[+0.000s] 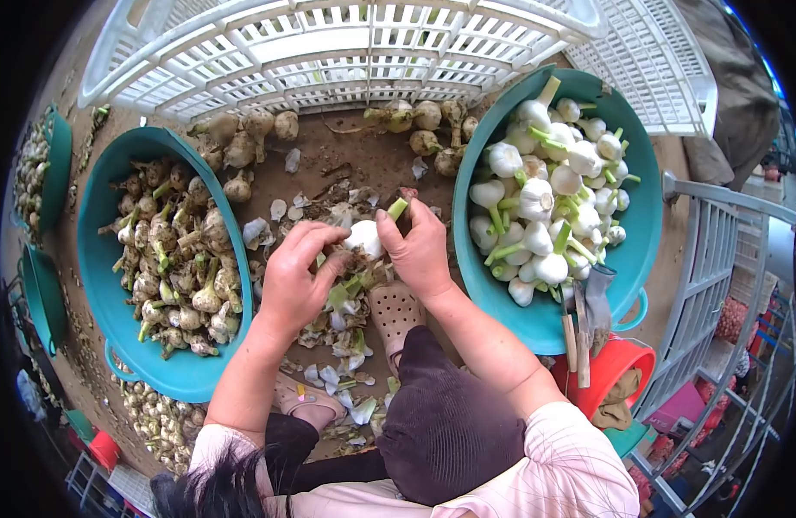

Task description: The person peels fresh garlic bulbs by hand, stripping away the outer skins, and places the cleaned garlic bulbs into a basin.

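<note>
Between my hands is a garlic bulb (365,239), white on its side, with a short green stem pointing up to the right. My right hand (418,252) grips it by the stem with thumb and fingers. My left hand (301,269) pinches at the bulb's lower left, where brown, dirty skin shows. To the left, a teal tub (178,375) holds unpeeled garlic (161,259) with soil-brown skins. On the right, another teal tub (644,207) holds clean white garlic bulbs (536,200) with trimmed green stems.
White plastic crates (346,69) stand along the far side. Peeled skins (337,319) and loose unpeeled bulbs (240,148) litter the ground. Wooden-handled tools (576,337) and a grey glove (597,302) hang on the right tub's rim, near a red bucket (609,371).
</note>
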A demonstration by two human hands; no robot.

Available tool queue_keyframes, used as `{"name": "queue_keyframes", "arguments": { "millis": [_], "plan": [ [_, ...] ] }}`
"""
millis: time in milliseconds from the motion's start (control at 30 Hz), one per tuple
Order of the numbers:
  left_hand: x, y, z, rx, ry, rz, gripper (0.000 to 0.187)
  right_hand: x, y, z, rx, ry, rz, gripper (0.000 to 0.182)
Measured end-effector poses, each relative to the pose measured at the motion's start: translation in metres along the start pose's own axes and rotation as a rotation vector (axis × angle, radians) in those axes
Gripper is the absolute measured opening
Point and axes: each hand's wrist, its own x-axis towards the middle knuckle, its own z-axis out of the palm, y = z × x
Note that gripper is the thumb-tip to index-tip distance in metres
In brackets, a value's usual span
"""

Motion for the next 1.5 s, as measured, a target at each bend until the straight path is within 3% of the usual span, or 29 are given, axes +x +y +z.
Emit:
{"name": "queue_keyframes", "arguments": {
  "millis": [100,300,367,433,467,533,600,633,700,733,867,1000,1100,1167,1233,1300,1367,1400,1433,1500],
  "plan": [
    [0.007,-0.001,0.009,0.001,0.044,0.022,0.020,-0.002,-0.001,0.001,-0.006,0.007,-0.038,0.031],
    [0.003,-0.003,0.007,0.124,-0.205,0.032,0.014,-0.003,0.008,-0.001,-0.130,-0.012,-0.168,0.031],
    [-0.004,0.002,0.001,0.175,-0.301,0.220,0.017,-0.002,0.025,0.003,0.651,-0.073,0.490,0.033],
    [-0.019,-0.002,-0.003,0.233,-0.413,0.224,0.018,0.007,0.013,-0.009,0.781,-0.037,0.588,0.035],
    [-0.018,-0.007,-0.003,0.237,-0.413,0.230,0.018,0.008,0.013,-0.015,0.606,-0.073,0.519,0.034],
    [-0.018,-0.010,-0.006,0.092,-0.107,0.038,0.024,0.004,0.012,-0.014,0.437,-0.111,0.454,0.035],
    [-0.008,-0.006,-0.006,-0.114,-0.022,-0.115,0.030,-0.001,0.010,-0.007,0.033,-0.095,0.127,0.033],
    [-0.002,-0.004,-0.004,-0.180,-0.002,-0.148,0.031,-0.001,0.009,-0.003,0.033,-0.100,0.125,0.033],
    [0.005,-0.011,0.003,-0.139,-0.031,-0.110,0.028,0.000,0.006,0.001,0.029,-0.081,-0.198,0.032],
    [0.007,-0.013,0.006,-0.096,-0.066,-0.069,0.026,-0.001,0.000,-0.004,0.010,-0.149,-0.240,0.029],
    [0.007,-0.028,-0.003,-0.321,-0.269,-0.199,0.011,0.005,0.003,-0.015,-0.005,-0.296,-0.333,0.027],
    [0.007,-0.029,-0.005,-0.259,-0.266,-0.090,0.012,0.001,0.003,-0.010,0.038,-0.282,-0.330,0.029],
    [0.005,-0.017,-0.012,-0.109,-0.316,0.054,0.014,-0.002,0.007,-0.003,0.092,-0.259,-0.163,0.027],
    [-0.006,0.000,-0.020,-0.042,-0.483,0.208,0.016,0.002,0.009,-0.002,0.893,-0.199,0.784,0.024],
    [-0.021,0.004,-0.018,0.074,-0.667,0.251,0.018,0.012,0.029,-0.005,1.224,-0.089,0.909,0.021],
    [-0.029,-0.009,-0.015,0.214,-0.559,0.121,0.028,0.009,0.027,-0.004,1.053,-0.007,0.871,0.026],
    [-0.028,-0.014,-0.005,0.013,-0.166,-0.108,0.048,-0.002,0.020,0.006,0.894,-0.003,0.635,0.030],
    [-0.025,-0.021,0.003,-0.194,-0.077,-0.215,0.062,-0.005,0.009,0.005,0.839,-0.011,0.543,0.031],
    [-0.022,-0.026,0.016,-0.192,-0.063,-0.217,0.062,-0.010,0.007,0.008,0.838,-0.025,0.538,0.031],
    [-0.011,-0.027,0.044,-0.556,0.150,-0.408,0.064,-0.017,0.005,0.016,0.603,-0.008,0.346,0.025]
  ]
}}
